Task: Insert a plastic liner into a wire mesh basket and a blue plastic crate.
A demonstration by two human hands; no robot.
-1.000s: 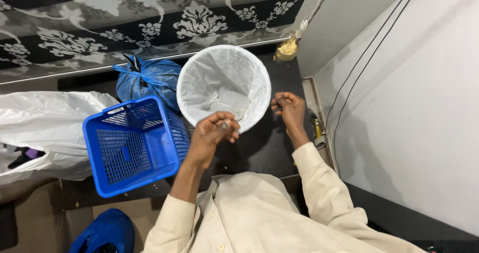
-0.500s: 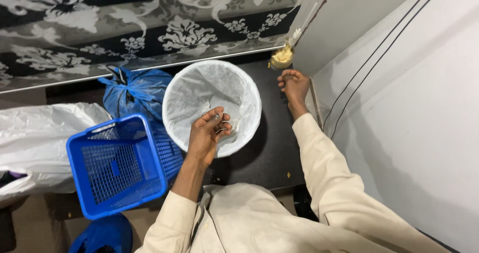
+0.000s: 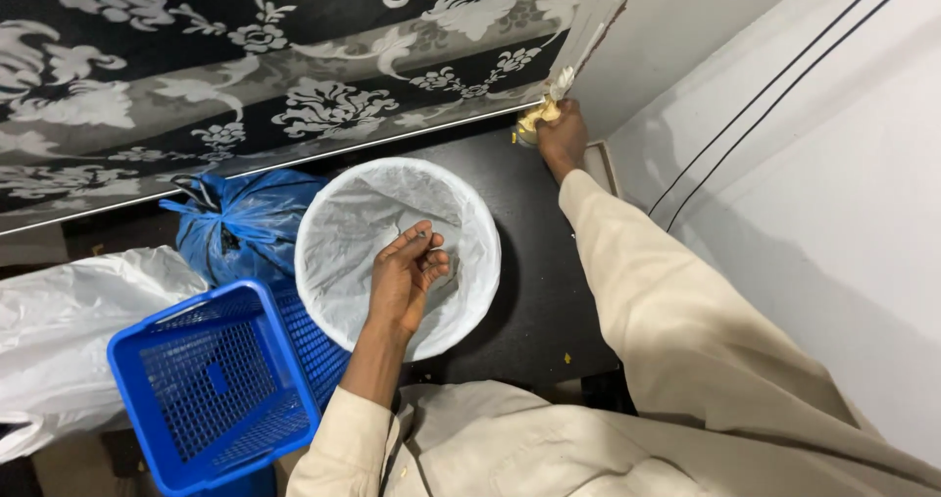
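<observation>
Right hand [image 3: 563, 136] has reached out beyond the round white-lined bin [image 3: 323, 291], fingers closed on a small yellowish cup [image 3: 530, 124] in the wall corner; left hand [image 3: 405, 276] hovers over the bin, pinching a small dark scrap [image 3: 422, 234].

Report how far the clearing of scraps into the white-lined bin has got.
Done: little shows; the round bin with the white plastic liner looks nearly empty. In hand: the left hand pinches a small grey scrap over it, while the right hand closes on the yellowish crumpled litter in the corner. Left: dropping both in.
</observation>
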